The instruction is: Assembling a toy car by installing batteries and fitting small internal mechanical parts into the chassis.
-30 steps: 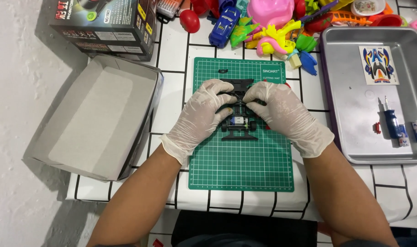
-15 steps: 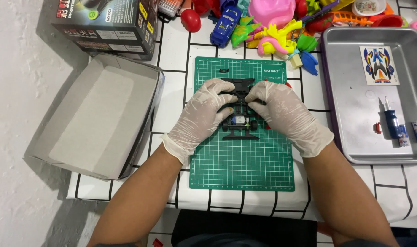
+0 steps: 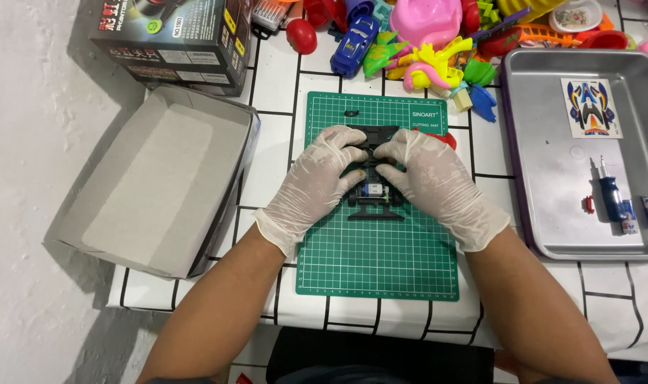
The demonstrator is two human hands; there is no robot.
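Note:
A small black toy car chassis (image 3: pixel 375 203) lies on a green cutting mat (image 3: pixel 378 263) in the middle of the table. Both hands wear white gloves. My left hand (image 3: pixel 317 181) grips the chassis from its left side, thumb and fingers pressed on the front part. My right hand (image 3: pixel 430 178) holds it from the right, fingertips meeting the left hand's over the front. A small blue part shows in the chassis between my hands. Much of the chassis is hidden under my fingers.
An open empty cardboard lid (image 3: pixel 160 185) lies left of the mat, a dark printed box (image 3: pixel 174 43) behind it. A metal tray (image 3: pixel 551 206) on the right holds a sticker sheet (image 3: pixel 590 107), a small screwdriver (image 3: pixel 609 192) and small parts. Colourful plastic toys (image 3: pixel 423 43) crowd the far edge.
Both hands have stayed on the chassis with only slight finger shifts; the chassis has not moved on the mat.

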